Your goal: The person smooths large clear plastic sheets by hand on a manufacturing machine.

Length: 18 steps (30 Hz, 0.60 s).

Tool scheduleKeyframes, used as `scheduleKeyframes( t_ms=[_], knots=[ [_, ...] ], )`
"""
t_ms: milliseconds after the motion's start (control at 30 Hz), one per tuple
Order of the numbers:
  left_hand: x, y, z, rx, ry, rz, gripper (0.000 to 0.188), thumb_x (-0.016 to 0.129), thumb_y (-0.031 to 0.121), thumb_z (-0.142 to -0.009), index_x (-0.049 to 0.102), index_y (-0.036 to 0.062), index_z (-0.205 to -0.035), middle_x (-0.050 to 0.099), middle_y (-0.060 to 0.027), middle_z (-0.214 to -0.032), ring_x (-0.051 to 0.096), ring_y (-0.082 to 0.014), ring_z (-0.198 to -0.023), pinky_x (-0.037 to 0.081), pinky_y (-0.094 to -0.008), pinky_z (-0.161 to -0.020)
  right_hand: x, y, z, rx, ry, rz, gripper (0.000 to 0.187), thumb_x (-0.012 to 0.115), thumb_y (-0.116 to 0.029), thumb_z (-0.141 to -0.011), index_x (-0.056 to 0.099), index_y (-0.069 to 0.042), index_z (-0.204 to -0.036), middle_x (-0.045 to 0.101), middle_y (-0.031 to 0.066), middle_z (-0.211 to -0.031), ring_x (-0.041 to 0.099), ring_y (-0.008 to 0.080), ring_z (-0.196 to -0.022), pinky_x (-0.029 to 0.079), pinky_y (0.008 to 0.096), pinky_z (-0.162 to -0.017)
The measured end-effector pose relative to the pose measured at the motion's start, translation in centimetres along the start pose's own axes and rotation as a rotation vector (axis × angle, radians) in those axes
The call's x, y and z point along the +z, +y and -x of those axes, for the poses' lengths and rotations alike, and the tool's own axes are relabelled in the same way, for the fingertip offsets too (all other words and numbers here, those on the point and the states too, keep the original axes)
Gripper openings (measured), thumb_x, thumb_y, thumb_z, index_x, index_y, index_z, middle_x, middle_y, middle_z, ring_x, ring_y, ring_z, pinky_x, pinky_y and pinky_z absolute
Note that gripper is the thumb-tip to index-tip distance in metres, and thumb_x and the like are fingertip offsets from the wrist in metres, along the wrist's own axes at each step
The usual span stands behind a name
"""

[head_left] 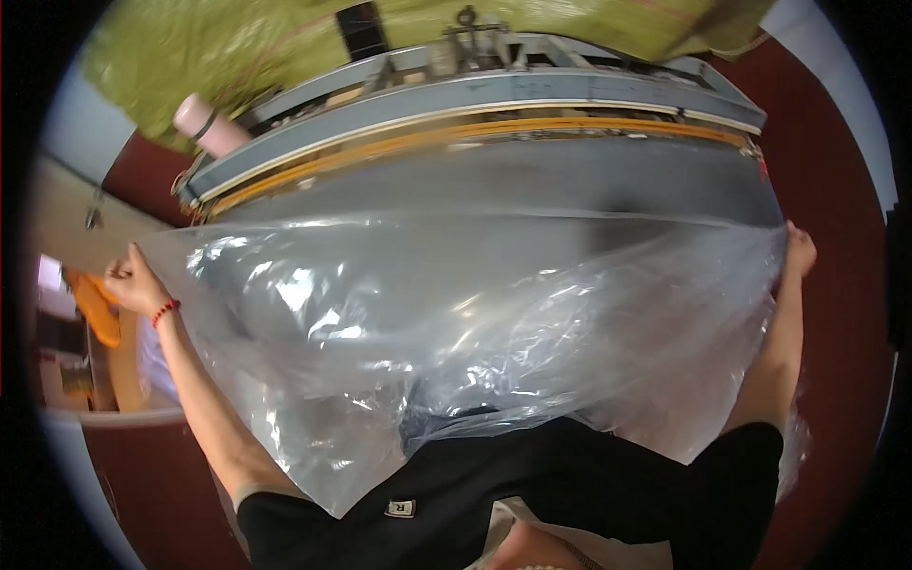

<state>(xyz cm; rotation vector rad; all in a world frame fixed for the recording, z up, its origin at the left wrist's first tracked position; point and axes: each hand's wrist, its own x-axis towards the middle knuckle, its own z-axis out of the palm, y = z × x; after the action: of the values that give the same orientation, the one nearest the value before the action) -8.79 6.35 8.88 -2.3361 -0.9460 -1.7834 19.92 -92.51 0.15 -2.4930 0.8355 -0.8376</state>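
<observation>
A large sheet of clear plastic film is stretched wide between my two hands, its far edge nearly straight and its near part creased and hanging down against my body. My left hand, with a red bead bracelet at the wrist, pinches the film's far left corner. On the other side, my right hand is closed on the far right corner. Just beyond the film's far edge runs the grey work surface of a long machine, partly seen through the film.
Across the machine lies a blue-grey metal frame with an orange strip along it. A pink bottle stands by its left end. Behind are yellow-green sheeting and a black flat object. The floor is dark red.
</observation>
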Motion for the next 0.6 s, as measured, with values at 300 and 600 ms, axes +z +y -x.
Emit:
scheduleKeyframes(
  t_ms=[300, 600],
  knots=[
    [6.0, -9.9, 11.3, -0.038, -0.904, -0.171, 0.054, 0.040, 0.040, -0.086, 0.041, -0.0006, -0.121, 0.036, -0.0176, -0.128, 0.034, -0.0286, -0.119, 0.026, -0.0334, -0.098, 4.0, -2.8, 1.5, 0.054, -0.022, 0.388, 0.031, 0.052, -0.034, -0.077, 0.058, -0.009, -0.094, 0.059, 0.0144, -0.095, 0.056, 0.0324, -0.091, 0.045, 0.0423, -0.073],
    [4.5, 5.7, 10.7, -0.285, -0.686, 0.477, 0.036, 0.043, 0.030, -0.088, 0.053, 0.0021, -0.108, 0.058, -0.0076, -0.099, 0.055, -0.0157, -0.088, 0.043, -0.0288, -0.071, 4.6, -4.8, 1.9, 0.021, -0.033, 0.332, 0.028, 0.048, -0.027, -0.081, 0.053, -0.004, -0.095, 0.060, 0.0167, -0.092, 0.058, 0.0314, -0.088, 0.046, 0.0409, -0.074]
  ],
)
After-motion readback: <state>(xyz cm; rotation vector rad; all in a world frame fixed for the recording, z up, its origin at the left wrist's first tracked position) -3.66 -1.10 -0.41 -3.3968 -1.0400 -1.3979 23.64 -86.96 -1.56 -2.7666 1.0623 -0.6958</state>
